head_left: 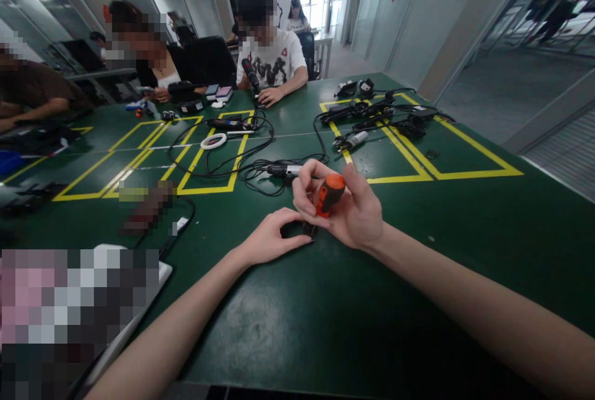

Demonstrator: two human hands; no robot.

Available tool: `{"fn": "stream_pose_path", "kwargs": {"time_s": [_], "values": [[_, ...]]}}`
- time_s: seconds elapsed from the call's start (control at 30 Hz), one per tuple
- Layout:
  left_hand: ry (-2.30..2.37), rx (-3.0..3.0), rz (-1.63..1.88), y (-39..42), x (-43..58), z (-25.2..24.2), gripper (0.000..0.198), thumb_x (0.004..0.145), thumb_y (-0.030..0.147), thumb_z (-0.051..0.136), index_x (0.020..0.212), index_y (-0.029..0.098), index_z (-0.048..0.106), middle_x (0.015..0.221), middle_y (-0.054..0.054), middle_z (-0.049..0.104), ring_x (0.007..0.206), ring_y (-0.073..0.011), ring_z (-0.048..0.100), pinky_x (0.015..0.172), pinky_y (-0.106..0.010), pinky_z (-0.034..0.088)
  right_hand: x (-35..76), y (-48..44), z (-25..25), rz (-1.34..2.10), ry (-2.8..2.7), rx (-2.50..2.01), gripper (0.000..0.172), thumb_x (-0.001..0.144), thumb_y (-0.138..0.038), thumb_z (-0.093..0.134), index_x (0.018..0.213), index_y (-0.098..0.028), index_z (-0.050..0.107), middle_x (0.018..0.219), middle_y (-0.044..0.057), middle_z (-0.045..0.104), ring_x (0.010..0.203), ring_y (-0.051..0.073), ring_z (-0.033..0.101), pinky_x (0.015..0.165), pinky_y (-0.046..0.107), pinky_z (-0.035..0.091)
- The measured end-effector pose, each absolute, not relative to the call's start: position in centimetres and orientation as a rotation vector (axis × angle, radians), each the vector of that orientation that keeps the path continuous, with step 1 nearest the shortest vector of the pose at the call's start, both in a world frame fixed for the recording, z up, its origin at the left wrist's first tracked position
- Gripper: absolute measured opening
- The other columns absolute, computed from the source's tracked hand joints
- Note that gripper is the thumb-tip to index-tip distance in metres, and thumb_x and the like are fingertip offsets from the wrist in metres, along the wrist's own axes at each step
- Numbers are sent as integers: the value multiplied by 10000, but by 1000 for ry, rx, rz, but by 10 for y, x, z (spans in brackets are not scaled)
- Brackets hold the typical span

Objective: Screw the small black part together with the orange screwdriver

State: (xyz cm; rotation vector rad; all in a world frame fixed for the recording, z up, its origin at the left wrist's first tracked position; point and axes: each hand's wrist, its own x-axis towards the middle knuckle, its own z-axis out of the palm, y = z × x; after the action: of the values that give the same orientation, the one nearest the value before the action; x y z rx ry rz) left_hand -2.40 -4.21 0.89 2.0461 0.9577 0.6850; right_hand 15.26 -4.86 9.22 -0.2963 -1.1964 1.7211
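Right hand (356,211) grips screwdriver (331,193); fingers (303,200) hide its tip

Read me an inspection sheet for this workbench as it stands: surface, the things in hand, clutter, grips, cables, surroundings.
Surface: green table marked with yellow tape rectangles.
Job's things: orange-and-black screwdriver; small dark part on the table, too hidden to identify.
Clutter: white ring; silver cylindrical tool.
Grips: right hand closed around the screwdriver's handle; left hand pinches the small dark part.
Cables: black cables looped across the middle; cable bundle at far right.
Surroundings: people seated at the far side, among them a person in a white T-shirt; glass partitions.
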Motion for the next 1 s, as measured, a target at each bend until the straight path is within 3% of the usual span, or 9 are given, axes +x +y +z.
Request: {"fn": "stream_pose_path", "kwargs": {"time_s": [0.17,0.33,0.4,0.5,0.57,0.67,0.73,0.9,1.0], "values": [[953,2050,676,-43,-24,11,327,882,381,752,1135,174,750,1165,-88,776,1108,-240,698,1061,-403,509,152,-47,92,1715,-1265,-343,703,874,-840,512,580,-201,524,468,-48,406,408,86,324,404,248,228],[966,2053,639,-42,-24,13,374,890,393,741,1190,170,732,1232,-92,754,1158,-245,676,1098,-419,484,151,-47,91,1689,-1170,-281,561,817,-754,686,799,-200,597,546,-69,474,420,68,289,418,226,196],[968,2055,644,-42,-23,12,353,886,392,743,1166,177,735,1220,-89,756,1146,-242,678,1089,-415,487,151,-47,91,1673,-1188,-286,564,826,-735,699,720,-199,558,558,-63,474,419,62,298,417,228,196],[971,2041,641,-42,-23,12,325,885,397,742,1127,180,739,1188,-88,765,1125,-241,686,1066,-404,497,152,-47,90,1713,-1247,-297,701,886,-819,526,578,-189,524,524,-41,424,413,70,307,394,242,185],[976,2032,634,-42,-23,12,330,876,402,751,1113,172,737,1172,-92,766,1114,-245,689,1057,-403,498,152,-47,88,1739,-1238,-273,722,876,-850,486,616,-183,573,533,-29,444,419,78,316,377,238,169],[977,2022,652,-43,-23,11,361,845,408,781,1103,161,727,1183,-98,756,1109,-247,685,1056,-408,497,152,-47,87,1712,-1183,-226,617,812,-807,639,780,-192,604,601,-35,528,421,69,314,373,219,167],[983,2020,661,-43,-24,11,358,832,411,792,1079,161,724,1172,-94,754,1103,-248,683,1052,-411,495,152,-47,86,1684,-1196,-230,565,802,-740,717,763,-196,569,616,-48,534,407,52,301,378,215,188],[995,2021,643,-43,-25,10,366,797,395,820,1065,163,729,1131,-87,759,1064,-253,690,1007,-404,501,151,-46,86,1744,-1251,-265,706,902,-802,516,562,-183,523,525,-41,421,401,62,312,371,231,205],[971,2016,653,-43,-25,12,404,783,365,831,1120,168,728,1164,-79,757,1085,-247,687,1014,-390,495,151,-46,85,1764,-1212,-241,678,862,-839,526,704,-184,602,536,-45,465,394,69,304,366,225,187]]}}
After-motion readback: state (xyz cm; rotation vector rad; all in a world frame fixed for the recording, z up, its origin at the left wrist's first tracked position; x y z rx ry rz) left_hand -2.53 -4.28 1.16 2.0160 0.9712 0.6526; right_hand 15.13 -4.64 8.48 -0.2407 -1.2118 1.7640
